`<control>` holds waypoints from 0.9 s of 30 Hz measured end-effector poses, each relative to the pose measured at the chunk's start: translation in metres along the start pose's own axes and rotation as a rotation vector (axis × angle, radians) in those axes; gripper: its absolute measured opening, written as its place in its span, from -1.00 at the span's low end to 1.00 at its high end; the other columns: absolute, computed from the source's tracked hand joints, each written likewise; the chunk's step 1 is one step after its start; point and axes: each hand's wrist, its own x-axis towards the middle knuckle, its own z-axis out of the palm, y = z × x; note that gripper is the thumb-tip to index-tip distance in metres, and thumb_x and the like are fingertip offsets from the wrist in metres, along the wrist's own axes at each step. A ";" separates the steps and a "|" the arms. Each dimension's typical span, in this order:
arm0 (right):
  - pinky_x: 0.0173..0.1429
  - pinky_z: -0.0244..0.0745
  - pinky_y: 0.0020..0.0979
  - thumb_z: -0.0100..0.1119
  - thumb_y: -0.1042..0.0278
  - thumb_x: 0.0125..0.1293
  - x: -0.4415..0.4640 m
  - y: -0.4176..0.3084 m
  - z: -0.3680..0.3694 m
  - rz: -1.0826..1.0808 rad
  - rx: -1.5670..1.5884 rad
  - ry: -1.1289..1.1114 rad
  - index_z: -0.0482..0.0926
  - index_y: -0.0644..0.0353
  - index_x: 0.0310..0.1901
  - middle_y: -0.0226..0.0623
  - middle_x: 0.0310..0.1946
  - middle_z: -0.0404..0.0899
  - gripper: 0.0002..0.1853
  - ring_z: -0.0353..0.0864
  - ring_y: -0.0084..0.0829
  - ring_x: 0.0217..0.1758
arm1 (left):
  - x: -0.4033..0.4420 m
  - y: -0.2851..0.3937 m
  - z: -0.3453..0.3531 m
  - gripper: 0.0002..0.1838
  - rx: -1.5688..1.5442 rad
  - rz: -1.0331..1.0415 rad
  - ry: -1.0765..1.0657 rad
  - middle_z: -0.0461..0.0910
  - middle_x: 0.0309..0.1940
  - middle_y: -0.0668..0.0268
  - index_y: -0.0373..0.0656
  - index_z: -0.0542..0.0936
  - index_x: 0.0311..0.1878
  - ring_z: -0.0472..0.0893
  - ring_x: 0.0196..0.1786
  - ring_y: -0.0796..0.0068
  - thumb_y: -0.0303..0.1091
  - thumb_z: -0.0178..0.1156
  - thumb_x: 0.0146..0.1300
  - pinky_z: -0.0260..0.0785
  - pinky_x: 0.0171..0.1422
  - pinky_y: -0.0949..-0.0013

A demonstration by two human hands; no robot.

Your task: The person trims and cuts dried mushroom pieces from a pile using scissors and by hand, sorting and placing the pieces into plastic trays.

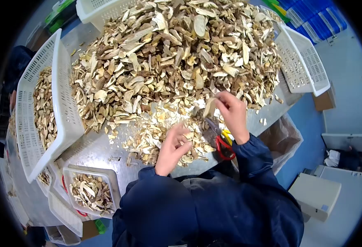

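Note:
A large heap of dried sliced mushrooms point(168, 53) covers the metal table point(197, 166). My right hand point(233, 113) pinches a pale mushroom slice point(209, 107) at the heap's front edge. My left hand point(173, 149) hovers over smaller pieces point(148, 138), its fingers apart and slightly blurred, with nothing seen in it. Scissors with red handles point(224, 148) lie just below my right hand, beside a yellow-handled tool point(227, 136).
A white perforated basket point(67, 103) holding slices stands at the left, and another basket point(302, 61) at the right. A small clear tub point(114, 181) with slices sits front left. A lined bin point(290, 142) is below the table's right edge.

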 end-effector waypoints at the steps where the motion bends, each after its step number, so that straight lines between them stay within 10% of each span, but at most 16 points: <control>1: -0.29 0.50 -0.44 0.24 0.46 0.21 -0.009 -0.014 -0.005 -0.062 0.046 -0.078 0.61 0.28 -0.17 -0.15 -0.38 0.65 -0.83 0.66 -0.36 -0.38 | 0.003 0.007 0.004 -0.26 0.073 0.056 0.009 0.42 0.13 0.12 -0.20 0.10 0.46 0.49 -0.09 0.57 -0.51 0.20 0.25 0.42 -0.14 0.53; 8: -0.33 0.49 -0.38 0.25 0.36 0.20 -0.062 -0.002 -0.038 0.155 0.005 -0.128 0.59 0.35 -0.09 -0.01 -0.40 0.64 -0.71 0.64 -0.28 -0.45 | 0.009 0.008 0.010 -0.49 -0.120 -0.120 -0.009 0.46 -0.25 0.40 -0.08 0.28 0.39 0.39 -0.47 0.76 -0.42 0.06 0.38 0.23 -0.49 0.67; 15: -0.01 0.46 -0.16 0.19 0.51 0.05 -0.126 0.034 -0.027 0.034 -0.561 -0.248 0.33 0.21 0.27 0.04 -0.11 0.43 -0.35 0.48 0.05 -0.03 | 0.006 -0.007 -0.003 -0.61 -0.433 -0.210 -0.048 0.56 -0.13 0.29 -0.23 0.39 0.28 0.58 -0.23 0.63 -0.42 0.04 0.41 0.45 -0.28 0.62; 22: -0.22 0.49 -0.28 0.11 0.54 0.05 -0.107 0.034 -0.034 0.200 -0.123 -0.296 0.26 0.18 0.35 0.09 -0.30 0.59 -0.28 0.59 0.04 -0.32 | -0.007 -0.001 -0.015 -0.60 -0.543 -0.149 0.045 0.60 -0.05 0.23 -0.27 0.42 0.25 0.56 -0.19 0.58 -0.44 0.09 0.37 0.45 -0.19 0.49; 27: -0.23 0.44 -0.47 0.36 0.45 0.09 -0.124 0.018 -0.023 0.439 0.488 -0.442 0.34 0.20 0.19 -0.47 -0.45 0.46 -0.40 0.49 -0.62 -0.38 | -0.018 -0.001 -0.013 -0.66 -0.396 -0.012 0.299 0.59 -0.08 0.30 -0.28 0.48 0.18 0.56 -0.18 0.59 -0.45 0.12 0.37 0.47 -0.17 0.41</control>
